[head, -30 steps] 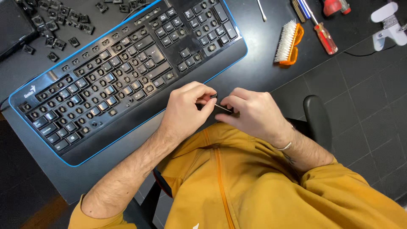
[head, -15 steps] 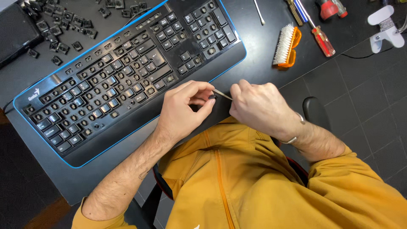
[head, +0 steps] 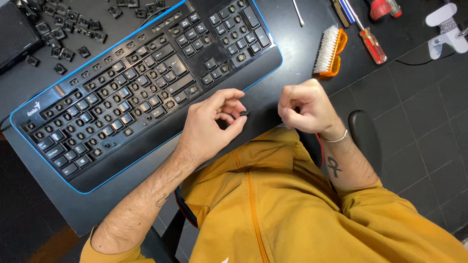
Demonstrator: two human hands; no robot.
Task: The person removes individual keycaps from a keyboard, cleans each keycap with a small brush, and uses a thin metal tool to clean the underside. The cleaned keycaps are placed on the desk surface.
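My left hand (head: 209,127) pinches a small black keycap (head: 244,113) between thumb and forefinger, just off the near edge of a black keyboard (head: 122,97) with a blue rim. Most keys on the keyboard are bare, their caps taken off. My right hand (head: 304,106) hovers a short way to the right of the keycap, with its fingers curled into a loose fist. Whether it holds anything is hidden. Both hands are above the dark desk's front edge, over my mustard-yellow jacket.
Several loose black keycaps (head: 63,34) lie at the back left beside a black device (head: 14,34). A white-bristled brush with an orange handle (head: 331,51), screwdrivers (head: 371,43), a thin white stick (head: 298,12) and a white plastic piece (head: 446,29) lie to the right. Below is a dark tiled floor (head: 429,126).
The hands were together working a thin stick against the small piece. They have now parted: the right hand has moved right, and the left keeps the keycap.
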